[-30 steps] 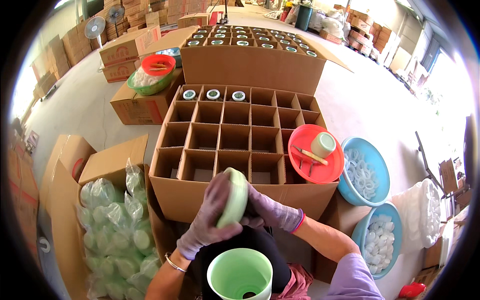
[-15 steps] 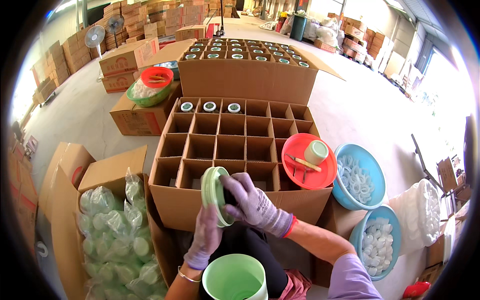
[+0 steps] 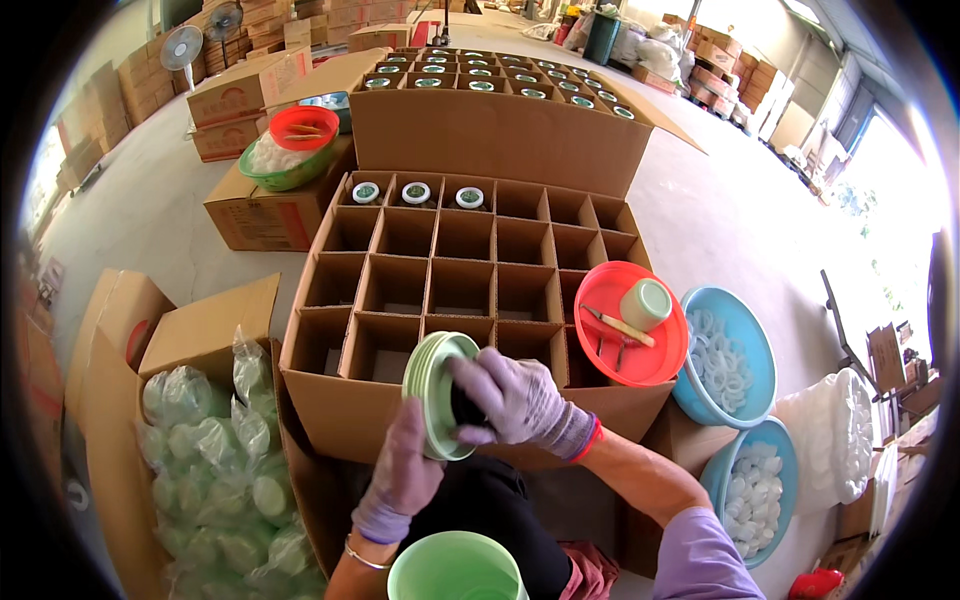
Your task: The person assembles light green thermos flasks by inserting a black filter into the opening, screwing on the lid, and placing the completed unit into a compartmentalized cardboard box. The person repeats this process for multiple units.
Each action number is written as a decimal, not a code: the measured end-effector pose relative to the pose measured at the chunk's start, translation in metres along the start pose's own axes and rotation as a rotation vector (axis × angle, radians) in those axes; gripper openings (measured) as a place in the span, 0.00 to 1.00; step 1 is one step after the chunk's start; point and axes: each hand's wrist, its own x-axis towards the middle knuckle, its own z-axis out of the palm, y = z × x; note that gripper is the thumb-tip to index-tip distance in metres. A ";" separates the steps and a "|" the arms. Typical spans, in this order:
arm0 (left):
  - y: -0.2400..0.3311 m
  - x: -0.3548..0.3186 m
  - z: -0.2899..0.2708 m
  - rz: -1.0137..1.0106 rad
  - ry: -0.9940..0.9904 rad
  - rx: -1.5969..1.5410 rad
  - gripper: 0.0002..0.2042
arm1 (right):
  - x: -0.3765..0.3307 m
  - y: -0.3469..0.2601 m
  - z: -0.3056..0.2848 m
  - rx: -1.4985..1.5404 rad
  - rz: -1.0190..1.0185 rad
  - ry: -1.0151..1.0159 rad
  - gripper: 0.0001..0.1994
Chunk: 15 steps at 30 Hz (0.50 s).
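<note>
While the left hand [image 3: 405,472] holds a green lid [image 3: 430,385] by the carton's [image 3: 340,412] near edge | right hand [image 3: 515,398] curled at its dark centre [image 3: 464,410], hold unclear | slack grip could drop it

Left hand [image 3: 407,470]: you wear a pale lilac-grey knit glove, its cuff [image 3: 380,517] more violet. Below it, a thin, pale bangle [image 3: 366,556] rings your wrist. Right hand [image 3: 512,397]: matching glove, dark printed marks on the back, greyish-purple ribbed cuff edged with a bright red band [image 3: 590,440]. Your right sleeve [image 3: 705,560]: plain lavender, short, forearm bare below. Lap: black clothing [image 3: 500,515], detail lost in shadow.
</note>
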 end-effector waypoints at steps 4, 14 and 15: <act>-0.019 0.014 -0.004 0.682 0.080 1.210 0.31 | 0.002 -0.008 0.034 0.614 0.181 0.351 0.22; -0.033 0.014 -0.015 0.609 0.251 1.368 0.20 | 0.038 0.087 -0.025 0.012 0.592 -0.324 0.29; -0.040 0.015 -0.017 0.580 0.324 1.121 0.20 | 0.040 0.105 -0.008 -0.145 0.546 -0.356 0.32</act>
